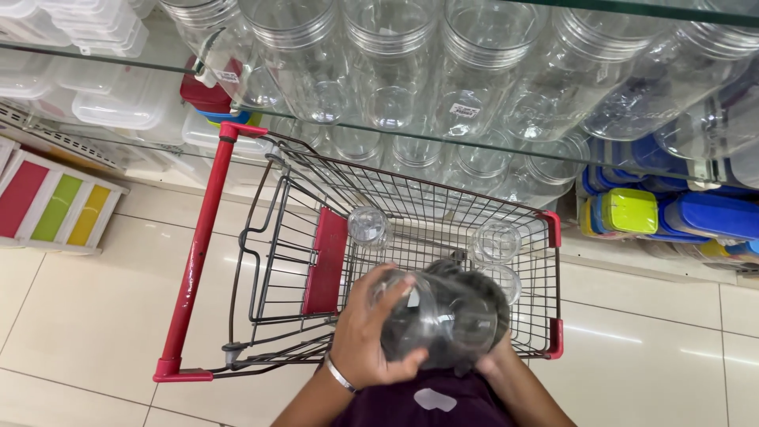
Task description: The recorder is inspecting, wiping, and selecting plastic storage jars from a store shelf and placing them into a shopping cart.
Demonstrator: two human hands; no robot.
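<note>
Holding a clear plastic jar (443, 316) over the wire shopping cart (411, 213), left hand (368, 336) and right hand (494, 360) clamp its sides; lowering it beside the three jars (368, 227) inside needs a free gap.

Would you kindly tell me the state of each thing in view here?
Jar: held by both hands, tilted, above the cart.
Left hand: gripping the jar's side.
Right hand: under the jar, mostly hidden.
Cart: standing on the floor, two small jars upright inside.
Shelf jars: stacked in rows, clear.
</note>
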